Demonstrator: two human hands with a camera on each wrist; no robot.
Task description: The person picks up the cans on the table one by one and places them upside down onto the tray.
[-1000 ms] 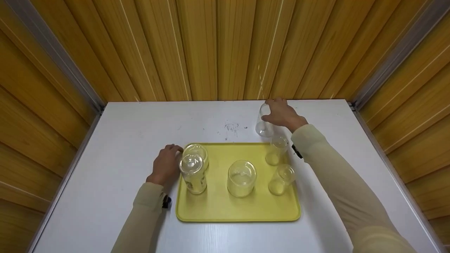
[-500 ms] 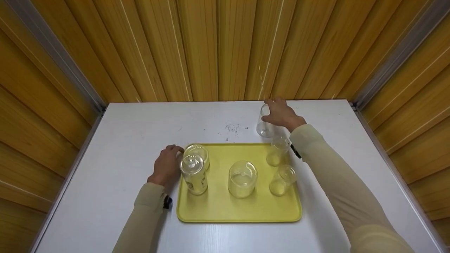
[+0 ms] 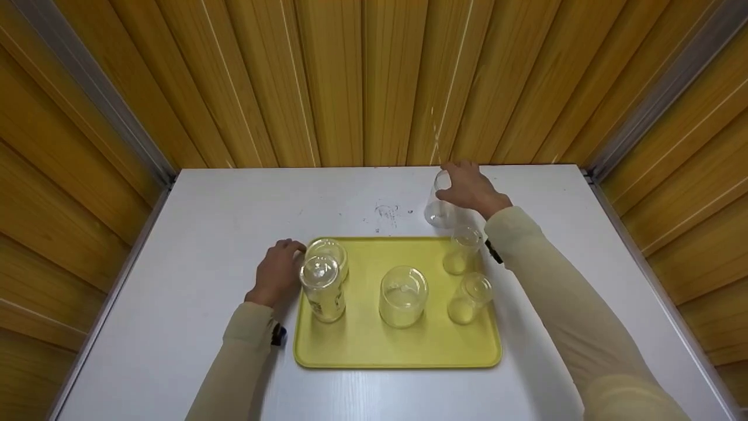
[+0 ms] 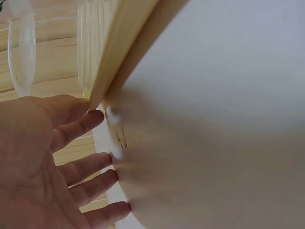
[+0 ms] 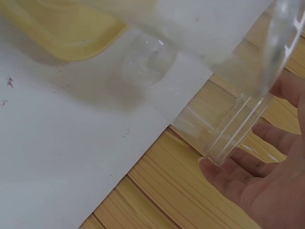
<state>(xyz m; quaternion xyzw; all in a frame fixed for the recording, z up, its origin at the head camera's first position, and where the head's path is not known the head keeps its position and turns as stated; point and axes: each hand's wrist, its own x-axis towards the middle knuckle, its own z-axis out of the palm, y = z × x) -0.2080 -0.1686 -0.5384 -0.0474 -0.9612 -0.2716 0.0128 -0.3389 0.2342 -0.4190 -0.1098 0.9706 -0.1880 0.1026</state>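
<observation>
In the head view my right hand (image 3: 467,188) holds a tall clear glass (image 3: 437,211) by its upper end, behind the tray. The right wrist view has its fingertips (image 5: 209,169) against a ridged band near the top of the glass (image 5: 190,119). A yellow tray (image 3: 403,354) lies in the middle. At its left rim, my left hand (image 3: 276,272) pinches the edge (image 4: 112,52) between thumb and index finger; the other fingers touch the white table. On the tray's left stand a tall printed glass (image 3: 324,292) and a wide glass (image 3: 336,251) partly behind it.
A wide glass (image 3: 403,298) stands mid-tray. Two small glasses (image 3: 469,298) are at the tray's right side, the rear one (image 3: 461,251) close to my right sleeve. The white table (image 3: 187,263) has dark marks behind the tray and ends at wood-look walls (image 3: 333,82).
</observation>
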